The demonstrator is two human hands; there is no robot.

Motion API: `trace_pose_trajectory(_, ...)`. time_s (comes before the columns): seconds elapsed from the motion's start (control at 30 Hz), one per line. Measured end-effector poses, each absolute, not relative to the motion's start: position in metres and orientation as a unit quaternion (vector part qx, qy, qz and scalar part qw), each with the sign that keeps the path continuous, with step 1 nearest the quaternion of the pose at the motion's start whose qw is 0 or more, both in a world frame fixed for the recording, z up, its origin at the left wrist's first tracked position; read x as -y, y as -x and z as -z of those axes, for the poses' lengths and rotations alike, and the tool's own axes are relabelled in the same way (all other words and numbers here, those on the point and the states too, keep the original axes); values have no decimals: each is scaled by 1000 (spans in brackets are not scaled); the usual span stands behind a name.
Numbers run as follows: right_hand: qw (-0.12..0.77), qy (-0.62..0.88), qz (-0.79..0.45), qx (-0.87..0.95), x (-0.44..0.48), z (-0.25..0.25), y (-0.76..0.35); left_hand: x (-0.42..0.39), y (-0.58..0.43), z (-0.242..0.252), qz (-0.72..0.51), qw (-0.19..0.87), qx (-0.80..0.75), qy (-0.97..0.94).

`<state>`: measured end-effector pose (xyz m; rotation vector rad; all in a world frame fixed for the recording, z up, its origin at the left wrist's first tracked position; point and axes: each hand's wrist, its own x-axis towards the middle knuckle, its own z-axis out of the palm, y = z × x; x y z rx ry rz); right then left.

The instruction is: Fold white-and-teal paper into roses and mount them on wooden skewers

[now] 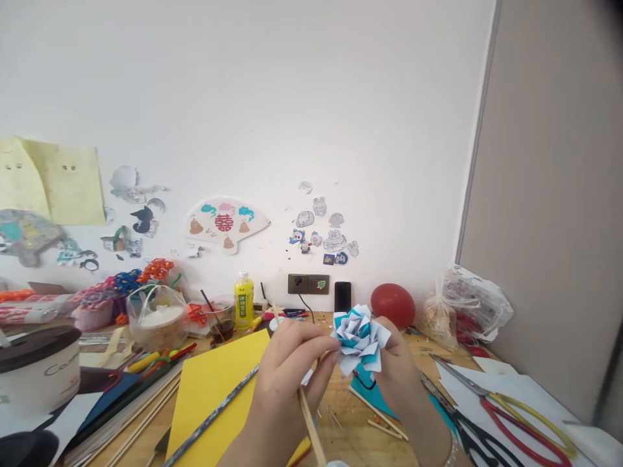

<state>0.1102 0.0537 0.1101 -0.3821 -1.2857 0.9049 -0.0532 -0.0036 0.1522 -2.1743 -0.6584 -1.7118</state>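
A paper flower [361, 340] with layered white and teal petals is in the middle of the head view, above the table. My right hand [398, 370] is closed on its right side, with the fingers partly hidden behind the petals. My left hand [294, 370] is closed around a thin wooden stick [310, 425], which comes out below the palm and above the knuckles. The fingertips of that hand meet at the flower's left edge, and a bit of white paper shows between them. Whether they grip a petal is hidden.
Yellow paper [207, 383] with a dark patterned rod [214, 415] lies at left. Scissors with red and yellow handles [516, 415] and black-handled scissors [479, 434] rest at right. Behind stand a yellow drink bottle [244, 301], a phone [342, 297] and a red balloon [393, 306]. A lidded cup [41, 370] is at far left.
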Motion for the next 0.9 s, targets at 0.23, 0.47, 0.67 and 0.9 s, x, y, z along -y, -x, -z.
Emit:
trace_pose_trajectory(0.23, 682, 161, -411, 583, -56, -109, -111, 4, 48, -155, 561, 205, 216, 772)
trace_pose_trajectory(0.47, 672, 142, -392, 613, -51, -114, -110, 7, 50, -151, 550, 249, 208, 770)
trace_pose_trajectory(0.67, 675, 141, -365, 626, -43, -122, -107, 10, 51, -151, 547, 300, 224, 749)
trace_pose_trajectory(0.9, 692, 169, -362, 601, -41, -116, -101, 11, 47, -146, 544, 382, 229, 712)
